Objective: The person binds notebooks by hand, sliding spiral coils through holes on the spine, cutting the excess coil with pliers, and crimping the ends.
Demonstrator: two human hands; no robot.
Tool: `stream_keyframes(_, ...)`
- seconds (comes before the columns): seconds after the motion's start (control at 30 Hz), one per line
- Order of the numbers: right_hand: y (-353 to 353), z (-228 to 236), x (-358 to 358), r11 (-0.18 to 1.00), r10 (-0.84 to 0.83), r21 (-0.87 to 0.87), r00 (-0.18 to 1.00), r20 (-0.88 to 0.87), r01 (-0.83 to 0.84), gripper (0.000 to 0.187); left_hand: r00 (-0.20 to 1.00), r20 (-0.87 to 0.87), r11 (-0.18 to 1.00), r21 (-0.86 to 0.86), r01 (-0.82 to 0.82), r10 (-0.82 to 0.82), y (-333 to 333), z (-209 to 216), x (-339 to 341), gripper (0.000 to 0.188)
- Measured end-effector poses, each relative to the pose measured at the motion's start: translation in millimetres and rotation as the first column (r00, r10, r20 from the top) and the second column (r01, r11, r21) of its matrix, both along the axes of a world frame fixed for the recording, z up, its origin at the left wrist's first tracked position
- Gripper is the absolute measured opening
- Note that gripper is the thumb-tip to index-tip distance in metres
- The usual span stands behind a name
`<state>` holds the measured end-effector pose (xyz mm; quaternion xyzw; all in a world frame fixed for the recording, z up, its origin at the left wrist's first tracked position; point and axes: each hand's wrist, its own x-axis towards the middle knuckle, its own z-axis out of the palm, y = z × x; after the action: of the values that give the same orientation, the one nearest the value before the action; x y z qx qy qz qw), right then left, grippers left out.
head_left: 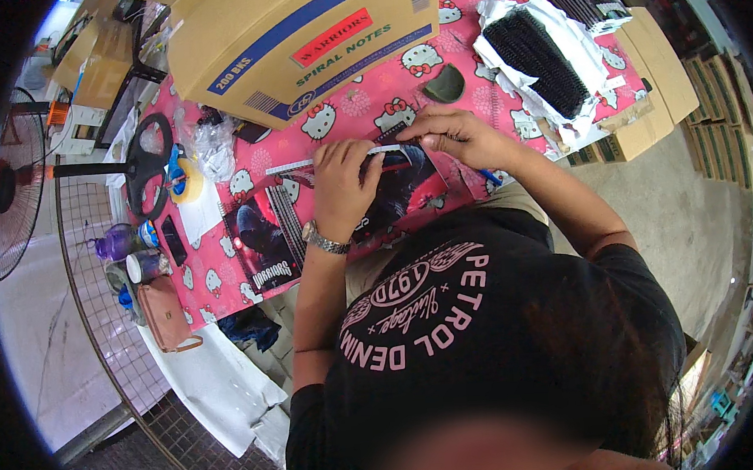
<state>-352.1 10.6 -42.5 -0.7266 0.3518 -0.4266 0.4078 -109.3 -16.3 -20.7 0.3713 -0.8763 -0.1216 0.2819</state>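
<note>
- Left hand (344, 186) curls over a notebook (393, 196), grip unclear; uneven pressure could skew it.
- Right hand (463, 138) looks pinched, hold unclear; slipping might crease the notebook.

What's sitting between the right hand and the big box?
In the head view, a dark half-round thing lies on the pink cloth between the right hand and the big box.
</note>
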Motion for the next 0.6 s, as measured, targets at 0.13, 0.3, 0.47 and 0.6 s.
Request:
stream_keyframes(0.13,0.0,5.6,3.1,0.998,0.010,-0.057,0.995,-0.095,-0.015,0.028,1.000,0.007,1.000,0.014,-0.021,0.020,2.5,4.0,-1.9,0.018)
stream_keyframes(0.3,9.6,3.6,9.9,0.996,-0.063,0.053,0.993,-0.101,0.069,0.032,0.998,0.008,0.998,-0.024,-0.060,0.061,2.9,-0.4,-3.7,0.019)
stream_keyframes(0.47,16.6,4.7,12.5,0.900,-0.066,0.433,0.997,0.035,0.045,0.030,0.997,0.056,0.998,-0.042,-0.044,0.046,4.5,1.1,-7.6,0.021)
stream_keyframes(0.6,12.5,15.5,14.6,0.967,-0.231,-0.149,0.959,-0.163,0.208,0.030,0.995,0.094,0.990,-0.141,-0.012,0.025,9.8,-2.5,-18.3,0.022)
